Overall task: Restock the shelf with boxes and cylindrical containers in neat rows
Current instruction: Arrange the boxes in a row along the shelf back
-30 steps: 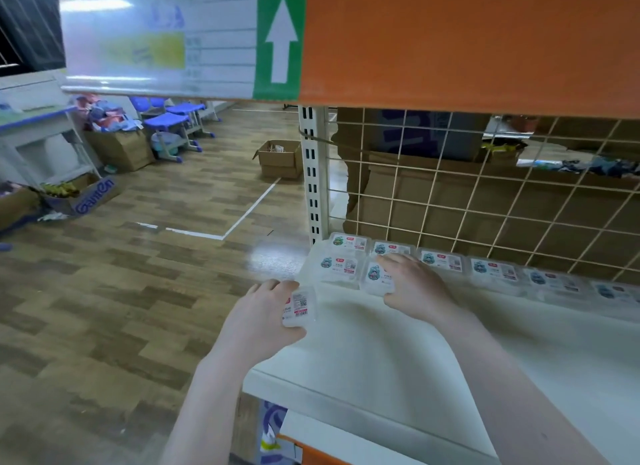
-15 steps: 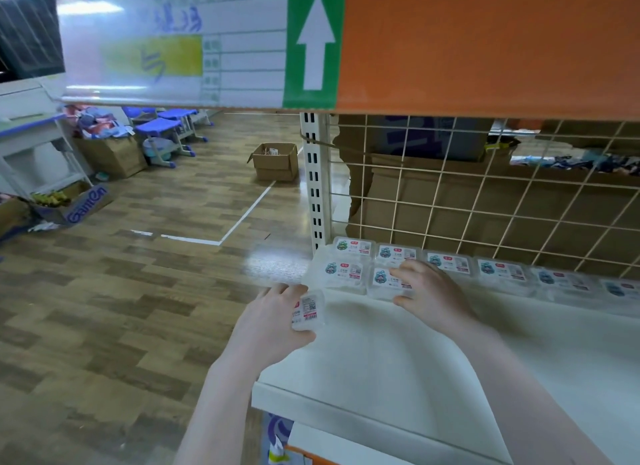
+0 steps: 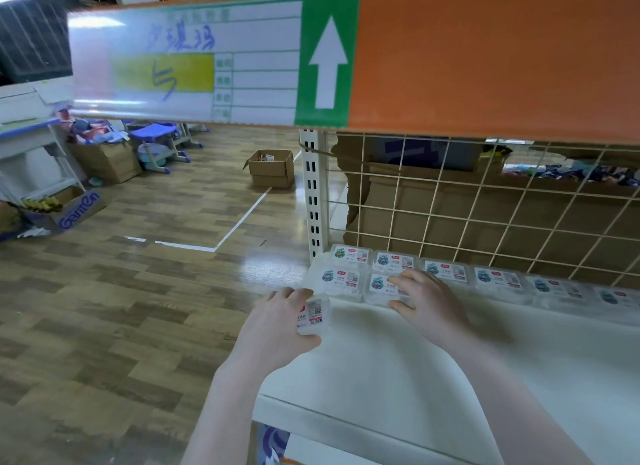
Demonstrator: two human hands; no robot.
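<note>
So the white shelf (image 3: 433, 367) is mostly bare: just a back row of small clear boxes (image 3: 446, 270) running along the rear edge against the wire grid (image 3: 485, 215), and a second row only started at the back left corner, two boxes so far, one in front of each of the first two at the back.

The right hand (image 3: 427, 300) is resting flat on the second box of that front row (image 3: 382, 286), fingers spread over the lid, thumb at its near edge. That grip isn't closed around it as far as I can see; it looks more like squaring the box up against its neighbour.

The left hand (image 3: 277, 322) sits at the shelf's left edge with its grip clamped around another clear box (image 3: 313, 314), tipped up on edge so the label faces right, long side roughly upright.

The bit that matters: the next open slot in the front row is to the right of the box under the right hand, so it's away from the left hand and across the right one. The right hand is clearly nearer. My guess is the held box gets passed over and laid flat, label up, long side running along the row.
</note>
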